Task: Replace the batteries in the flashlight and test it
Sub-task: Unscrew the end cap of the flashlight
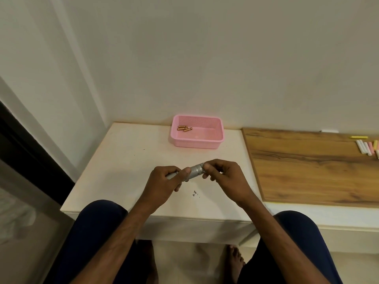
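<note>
Head view.

- Flashlight (196, 171): silver metal, knurled barrel, held level above the near middle of the bench (123, 160), not touching it. Only the middle of the barrel shows between the hands.
- Left hand (164, 179): fingers curled round the flashlight's left part, thumb lying along the barrel. A grey tip sticks out past the knuckles on the far left.
- Right hand (223, 175): thumb and fingertips pinch the flashlight's right end. Whether that end is the head or the tail cap cannot be told, since the fingers cover it.
- Basket (194, 144): pink plastic, rectangular, perforated walls, at the back of the bench against the wall, well apart from the hands.
- Batteries (184, 128): three, copper-coloured, lying close together in the basket's back left corner.
- Specks (195, 193): a few small dark marks on the bench, just nearer than the flashlight.
- Board (307, 165): wood-grain surface abutting the bench's right side.
- Chalks (367, 146): white, pink and yellow sticks at the board's far right edge.
- Knees (98, 218): in dark blue cloth, either side of the forearms at the bench's front edge.
- Foot (235, 261): bare, on the floor under the bench.
</note>
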